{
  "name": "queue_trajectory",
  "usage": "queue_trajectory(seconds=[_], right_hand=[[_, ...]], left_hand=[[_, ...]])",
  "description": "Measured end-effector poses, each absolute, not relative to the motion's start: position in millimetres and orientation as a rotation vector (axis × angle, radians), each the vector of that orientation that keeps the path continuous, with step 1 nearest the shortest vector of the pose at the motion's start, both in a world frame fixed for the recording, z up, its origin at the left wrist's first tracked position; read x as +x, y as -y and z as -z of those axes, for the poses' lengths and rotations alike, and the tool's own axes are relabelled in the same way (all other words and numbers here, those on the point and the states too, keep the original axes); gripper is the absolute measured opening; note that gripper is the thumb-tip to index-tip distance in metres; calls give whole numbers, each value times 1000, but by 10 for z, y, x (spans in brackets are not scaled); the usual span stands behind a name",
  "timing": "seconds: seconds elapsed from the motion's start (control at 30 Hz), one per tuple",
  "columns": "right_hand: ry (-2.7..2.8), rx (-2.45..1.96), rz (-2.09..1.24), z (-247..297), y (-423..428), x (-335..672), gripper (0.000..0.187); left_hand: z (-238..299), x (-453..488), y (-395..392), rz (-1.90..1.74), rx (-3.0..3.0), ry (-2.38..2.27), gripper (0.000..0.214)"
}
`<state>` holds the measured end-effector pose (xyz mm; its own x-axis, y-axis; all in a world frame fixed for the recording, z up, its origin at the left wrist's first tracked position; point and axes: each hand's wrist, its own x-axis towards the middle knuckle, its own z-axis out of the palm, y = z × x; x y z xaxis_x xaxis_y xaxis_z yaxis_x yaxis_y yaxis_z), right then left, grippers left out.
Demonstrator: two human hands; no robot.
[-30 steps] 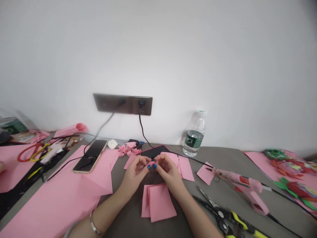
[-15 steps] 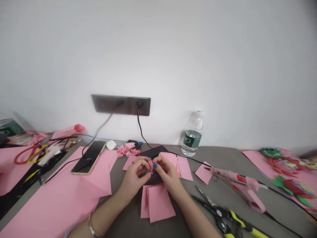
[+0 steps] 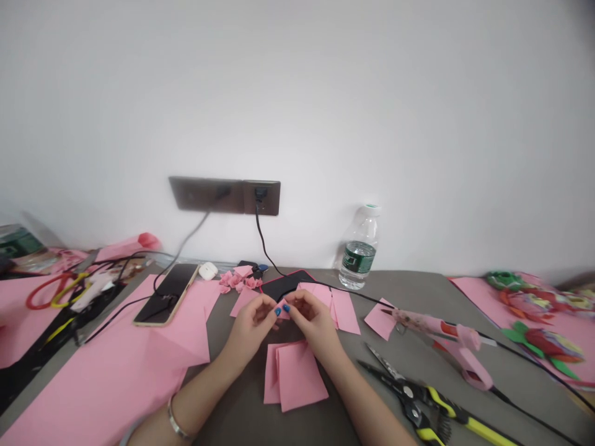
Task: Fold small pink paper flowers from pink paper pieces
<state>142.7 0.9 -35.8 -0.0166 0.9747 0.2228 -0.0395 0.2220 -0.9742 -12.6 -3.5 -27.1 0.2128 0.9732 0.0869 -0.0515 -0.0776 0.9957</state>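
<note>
A small piece of pink paper (image 3: 282, 308) is pinched between the left hand (image 3: 253, 323) and the right hand (image 3: 315, 320), and is held above the grey desk (image 3: 400, 291), just in front of a black pad with a red edge (image 3: 283, 286). The grip of each hand is closed to a tight pinch on the paper, with the fingers curled inward and the blue-painted nails (image 3: 277, 311) almost meeting. A metal bangle (image 3: 179, 421) is worn on the left wrist. A stack of folded pink paper squares (image 3: 297, 375) is laid just below the hands, and loose pink rectangles (image 3: 344, 311) are spread beyond the right hand. A cluster of small folded pink paper pieces (image 3: 236, 280) is placed beyond the left hand. A smartphone (image 3: 165, 294) is left on a large pink sheet (image 3: 116, 378), a pink hot glue gun (image 3: 446, 331) is seen to the right, and yellow-handled scissors (image 3: 418, 402) are laid near the lower right corner, while a water bottle (image 3: 359, 251) stands by the wall
</note>
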Motion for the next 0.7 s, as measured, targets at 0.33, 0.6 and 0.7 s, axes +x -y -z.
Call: queue_trajectory(seconds=[0.33, 0.6, 0.7], right_hand=[[1296, -1003, -1063, 369, 35, 1371, 19], [1272, -928, -1055, 398, -11, 1389, 17], [1259, -909, -1077, 399, -11, 1389, 14]], left_hand=[[275, -133, 45, -1143, 1319, -942, 23], [275, -140, 25, -1168, 1250, -926, 27], [259, -142, 29, -1181, 1232, -935, 27]])
